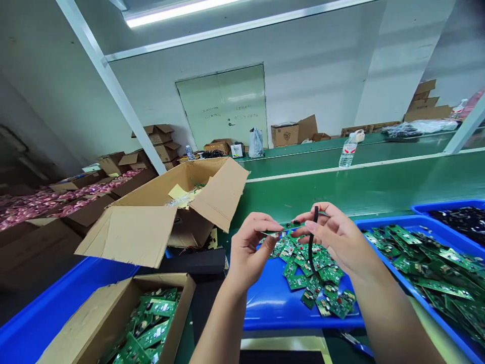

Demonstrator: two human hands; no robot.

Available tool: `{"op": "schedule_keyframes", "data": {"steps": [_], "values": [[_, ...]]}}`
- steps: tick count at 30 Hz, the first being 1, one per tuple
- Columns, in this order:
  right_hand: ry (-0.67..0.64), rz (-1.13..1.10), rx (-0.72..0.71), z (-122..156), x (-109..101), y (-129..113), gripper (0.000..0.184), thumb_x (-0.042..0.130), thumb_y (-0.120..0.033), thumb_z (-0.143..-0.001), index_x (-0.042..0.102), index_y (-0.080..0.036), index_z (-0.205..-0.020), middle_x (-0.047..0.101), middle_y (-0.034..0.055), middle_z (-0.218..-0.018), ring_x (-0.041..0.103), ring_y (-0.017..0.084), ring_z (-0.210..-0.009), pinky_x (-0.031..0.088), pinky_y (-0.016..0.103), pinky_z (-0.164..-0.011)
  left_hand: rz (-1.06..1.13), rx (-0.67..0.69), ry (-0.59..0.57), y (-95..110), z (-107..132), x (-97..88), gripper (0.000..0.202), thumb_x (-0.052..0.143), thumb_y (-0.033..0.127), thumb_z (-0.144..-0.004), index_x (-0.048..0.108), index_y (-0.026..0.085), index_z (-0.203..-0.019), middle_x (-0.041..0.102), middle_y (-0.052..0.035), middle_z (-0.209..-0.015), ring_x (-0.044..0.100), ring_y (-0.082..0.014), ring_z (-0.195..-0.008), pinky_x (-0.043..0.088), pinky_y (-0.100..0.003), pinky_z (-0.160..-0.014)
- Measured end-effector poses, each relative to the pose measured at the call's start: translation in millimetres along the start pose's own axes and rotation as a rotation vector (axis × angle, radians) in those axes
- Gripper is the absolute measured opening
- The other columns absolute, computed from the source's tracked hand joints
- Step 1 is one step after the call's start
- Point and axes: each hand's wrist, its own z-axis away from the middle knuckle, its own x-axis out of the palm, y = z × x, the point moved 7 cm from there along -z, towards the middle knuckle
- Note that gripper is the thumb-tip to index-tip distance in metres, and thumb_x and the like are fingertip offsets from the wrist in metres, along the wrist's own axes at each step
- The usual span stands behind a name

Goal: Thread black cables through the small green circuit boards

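Observation:
My left hand pinches one end of a small green circuit board, held edge-on above a blue tray. My right hand meets the board's other end and grips a thin black tool or cable that runs upright through its fingers. Both hands have their fingers closed. Below them several loose green circuit boards lie heaped in the tray.
An open cardboard box stands at left, and a smaller box of green boards sits in front. More blue trays of boards are at right. A green conveyor with a water bottle runs behind.

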Motion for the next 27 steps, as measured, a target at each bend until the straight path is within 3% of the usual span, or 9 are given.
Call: {"op": "schedule_keyframes", "data": {"steps": [3,6,12,17,19,22,24,27], "values": [[-0.028,-0.033,0.002,-2,1,1,0.043,0.08,-0.042,-0.07,0.046,-0.025,-0.09,0.071,0.0028,-0.094,0.071,0.018,-0.07,0.06,0.034,-0.064,-0.145,0.106,-0.052,8,2,3.1,0.019,0.061,0.008,-0.083,0.072,0.022,-0.091,0.064,-0.0068,-0.095,0.061,-0.0167,-0.089,0.052,-0.029,-0.077],[0.024,-0.099,0.011,-4,0,0,0.045,0.083,-0.039,-0.065,0.046,-0.025,-0.087,0.072,0.0021,-0.094,0.068,0.015,-0.068,0.059,0.031,-0.06,-0.228,0.179,-0.128,13,5,9.8,0.035,0.055,-0.003,-0.075,0.072,0.023,-0.091,0.062,-0.0057,-0.099,0.061,-0.0172,-0.096,0.052,-0.03,-0.084],[0.104,-0.077,0.032,-8,-3,4,0.046,0.081,-0.035,-0.062,0.045,-0.025,-0.088,0.072,0.0008,-0.089,0.063,0.013,-0.059,0.055,0.03,-0.055,-0.326,0.118,-0.282,11,7,21.2,0.057,0.039,-0.011,-0.065,0.072,0.024,-0.093,0.059,-0.0059,-0.11,0.058,-0.0178,-0.109,0.05,-0.031,-0.091],[0.102,-0.04,0.045,-13,-2,8,0.049,0.082,-0.033,-0.058,0.042,-0.024,-0.085,0.072,0.0002,-0.083,0.061,0.012,-0.055,0.054,0.029,-0.055,-0.109,-0.141,-0.278,3,5,10.9,0.042,0.043,0.003,-0.081,0.07,0.023,-0.106,0.062,-0.0071,-0.117,0.061,-0.0197,-0.106,0.049,-0.034,-0.094],[0.101,0.005,0.025,-14,0,8,0.047,0.08,-0.035,-0.061,0.041,-0.024,-0.084,0.073,0.0007,-0.084,0.061,0.012,-0.054,0.055,0.029,-0.055,0.025,-0.306,-0.213,-8,5,5.4,0.029,0.047,0.022,-0.091,0.068,0.021,-0.111,0.063,-0.0089,-0.116,0.065,-0.0184,-0.094,0.052,-0.033,-0.087],[0.107,0.089,-0.054,-11,4,5,0.043,0.077,-0.035,-0.065,0.041,-0.025,-0.086,0.073,0.0012,-0.084,0.065,0.015,-0.062,0.055,0.029,-0.056,0.114,-0.513,-0.123,-26,10,4.2,0.041,0.055,0.047,-0.09,0.062,0.019,-0.119,0.063,-0.0095,-0.112,0.064,-0.0145,-0.08,0.053,-0.028,-0.075],[0.095,0.151,-0.108,-7,10,4,0.038,0.074,-0.033,-0.069,0.042,-0.025,-0.089,0.072,0.0013,-0.086,0.066,0.015,-0.068,0.056,0.027,-0.058,0.134,-0.602,-0.172,-35,14,13.6,0.051,0.067,0.049,-0.082,0.058,0.02,-0.124,0.063,-0.0073,-0.105,0.062,-0.0121,-0.073,0.052,-0.026,-0.069],[0.03,0.229,-0.15,-1,18,4,0.029,0.069,-0.03,-0.075,0.046,-0.025,-0.091,0.072,0.0028,-0.094,0.067,0.015,-0.076,0.057,0.027,-0.064,0.172,-0.693,-0.347,-40,20,33.2,0.054,0.071,0.044,-0.079,0.057,0.018,-0.125,0.062,-0.0012,-0.08,0.059,-0.0105,-0.059,0.05,-0.025,-0.061]]}}
